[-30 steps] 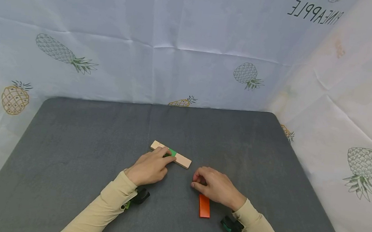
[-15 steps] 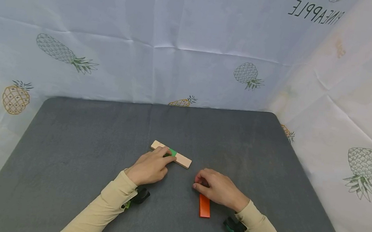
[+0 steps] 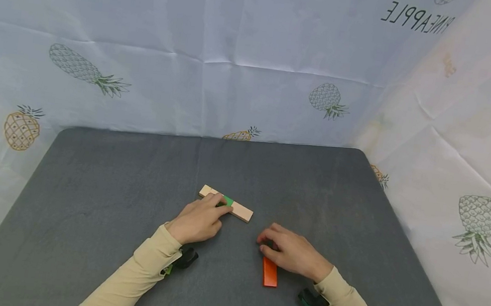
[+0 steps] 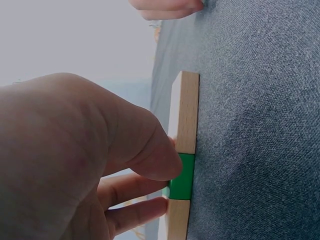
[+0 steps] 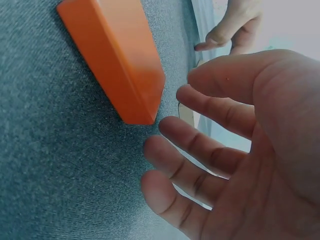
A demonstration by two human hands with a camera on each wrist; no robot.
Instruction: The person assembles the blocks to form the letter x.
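A pale cloth [image 3: 224, 24] printed with pineapples extends to the left of, behind and to the right of the wooden bar [image 3: 241, 212]. An orange-outlined pineapple print [image 3: 21, 131] is located well to the left of the bar; mirror-reversed lettering [image 3: 417, 18] is located on the cloth, high and to the right of it. The bar lies on a dark grey table [image 3: 125, 169] with a woven-looking surface and rounded far corners.

The left hand [image 3: 198, 220] extends from the near left of the bar and pinches it at the green middle section [image 4: 182, 176], thumb on the near side. A black wrist unit [image 3: 188, 257] is positioned at the left cuff, nearer the person than the bar. The bar is set obliquely, its left end farther from the person; light wood shows on both sides of the green.

The orange block [image 3: 270, 273] lies to the right of the bar, nearer the person and apart from it. In the head view the right hand [image 3: 293, 252] covers its far end. This hand, to the right of the bar, holds nothing; its fingers are spread and relaxed, with fingertips just beside the block's end.
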